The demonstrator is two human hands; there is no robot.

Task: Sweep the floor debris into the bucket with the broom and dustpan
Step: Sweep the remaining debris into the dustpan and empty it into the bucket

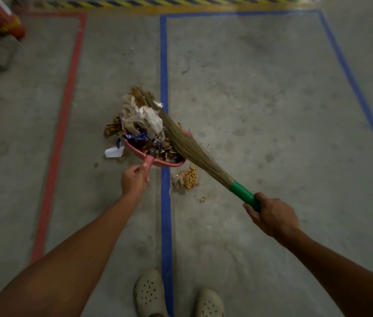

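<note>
1. A pink dustpan [135, 150] lies across a blue tape line [166, 213] on the concrete floor [261, 110], in the middle of the view. Litter hides most of its tray, so only the near rim and left wall show. Whether it rests flat on the floor cannot be told.
2. The debris [148, 124] is heaped in the pan and spills past its far edge. It is crumpled clear plastic, white paper, dark blue wrappers and brown dry bits, and single pieces are hard to tell apart.
3. The left hand [134, 180] grips the pan's short pink handle with its fingers curled round it. The handle's end is hidden inside the fist.
4. A broom [187, 145] of tan grass bristles slants across the right side of the heap, covering the pan's right edge.
5. The right hand [272, 217] grips the broom's green wrapped handle [242, 192] and hides its end.
6. A small heap of yellow-orange crumbs [189, 178] lies just right of the blue line, near the pan. A white paper scrap [113, 152] lies just left of the pan.
7. A red tape line [59, 138] runs down the left. A yellow-and-black stripe [158, 2] crosses the top edge, blurred.
8. A red-orange object [9, 21] at top left is blurred and cut off, so it cannot be identified.
9. Two pale perforated clogs [150, 294] at the bottom are cut off by the frame.
</note>
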